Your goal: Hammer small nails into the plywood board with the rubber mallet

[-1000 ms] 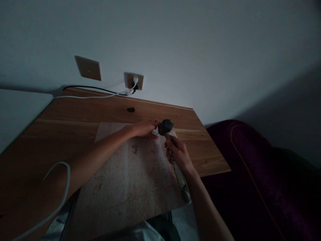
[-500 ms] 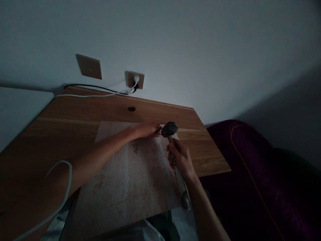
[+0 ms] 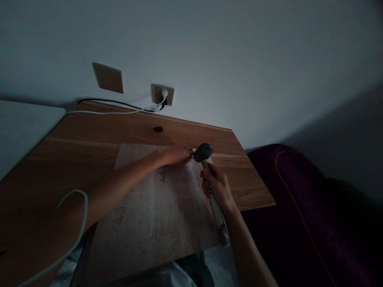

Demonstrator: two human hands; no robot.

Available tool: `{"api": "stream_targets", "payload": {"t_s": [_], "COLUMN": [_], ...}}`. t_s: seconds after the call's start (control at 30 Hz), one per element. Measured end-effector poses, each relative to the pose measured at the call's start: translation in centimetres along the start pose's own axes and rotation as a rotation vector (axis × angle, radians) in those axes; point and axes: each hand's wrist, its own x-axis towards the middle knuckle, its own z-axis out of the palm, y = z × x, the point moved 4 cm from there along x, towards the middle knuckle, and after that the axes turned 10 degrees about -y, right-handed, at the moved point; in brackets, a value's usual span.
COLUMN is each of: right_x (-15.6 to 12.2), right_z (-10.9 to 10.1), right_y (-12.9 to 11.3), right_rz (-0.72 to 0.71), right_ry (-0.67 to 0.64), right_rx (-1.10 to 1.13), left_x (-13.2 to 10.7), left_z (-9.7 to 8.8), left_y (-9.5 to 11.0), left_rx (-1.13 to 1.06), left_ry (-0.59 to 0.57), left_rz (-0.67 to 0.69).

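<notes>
My right hand (image 3: 218,184) is wrapped round the pale handle of a hammer (image 3: 204,152). The hammer's dark, blunt head is raised close to my left fingertips, and its handle slants down toward me. Over the far right part of a pale wood-grain board (image 3: 143,223), my left hand (image 3: 178,154) has its fingers pinched together low against the surface. What they pinch is too small and dark to make out. A little cluster of thin metal pieces, possibly nails (image 3: 163,175), lies on the board below my left wrist.
The board rests on a wooden desktop (image 3: 251,187) with a round hole (image 3: 158,129). Cables (image 3: 113,113) run along the wall to a socket (image 3: 164,95). A white panel (image 3: 26,131) stands left; purple upholstery (image 3: 269,159) is right. A white cord (image 3: 83,215) crosses my left arm.
The view has shifted slightly. The hammer head stays close to my left fingertips, with its handle end a little higher. Both hands keep nearly the same positions.
</notes>
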Motion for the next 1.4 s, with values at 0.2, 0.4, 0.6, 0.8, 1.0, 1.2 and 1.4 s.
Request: {"api": "stream_targets", "payload": {"t_s": [0.2, 0.4, 0.6, 0.8, 1.0, 1.2, 1.4], "right_x": [0.8, 1.6, -0.9, -3.1, -3.2, -3.2, -3.2], "right_z": [0.5, 1.5, 1.2, 1.0, 1.2, 1.1, 1.1], "right_y": [-0.5, -0.1, 1.1, 2.7, 3.7, 3.9, 3.8], "right_rz": [-0.011, 0.012, 0.020, 0.072, 0.079, 0.057, 0.057], "right_ry": [-0.010, -0.012, 0.060, 0.099, 0.116, 0.110, 0.123], "right_rx": [-0.016, 0.003, 0.063, 0.028, 0.067, 0.063, 0.056], "left_x": [-0.4, -1.9, -2.7, -1.9, -1.5, -1.3, -1.3], "left_z": [-1.5, -5.0, -5.8, -3.9, -4.3, -4.7, -4.5], "left_y": [0.1, -2.2, -2.7, -2.4, -2.2, -1.3, -1.1], "left_rx": [0.037, 0.018, -0.146, -0.177, -0.126, -0.086, -0.030], "left_ry": [-0.118, -0.300, -0.445, -0.499, -0.357, -0.282, -0.302], "left_rz": [-0.070, -0.293, -0.182, -0.094, -0.098, -0.112, -0.161]}}
